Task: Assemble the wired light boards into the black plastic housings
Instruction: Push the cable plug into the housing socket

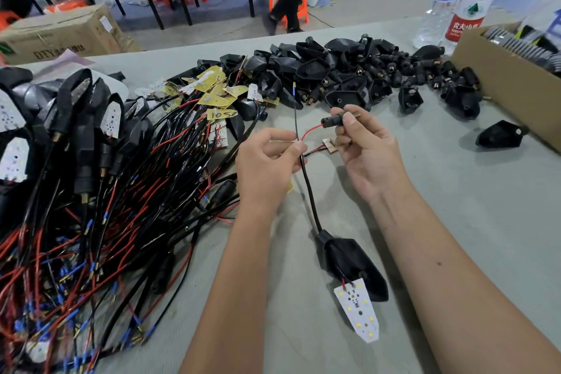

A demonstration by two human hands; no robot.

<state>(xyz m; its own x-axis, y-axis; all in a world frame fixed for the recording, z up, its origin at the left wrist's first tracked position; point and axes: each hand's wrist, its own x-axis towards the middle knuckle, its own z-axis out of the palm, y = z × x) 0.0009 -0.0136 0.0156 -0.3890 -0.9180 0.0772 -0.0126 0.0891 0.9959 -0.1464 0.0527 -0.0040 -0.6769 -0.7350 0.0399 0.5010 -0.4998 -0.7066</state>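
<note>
Left hand [267, 158]: fingers pinched on the black wire [306, 173].
Right hand [361, 143]: fingers clamped on a black stem [334, 120], red wire entering it.
Light board [329, 145]: apparently behind the right fingers.
Housing [355, 264]: near the table's [455, 206] front edge, 1 white board [359, 313] at its mouth.
Empty housings [349, 76]: far edge.

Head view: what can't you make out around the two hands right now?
- Small board between the hands: mostly hidden behind the right hand.
- Wires in the left hand: the pinch point is covered by fingers.
- Black stem piece in the right hand: fingers cover its middle.
- Cardboard box: cut off by the right edge, contents blurred.
</note>
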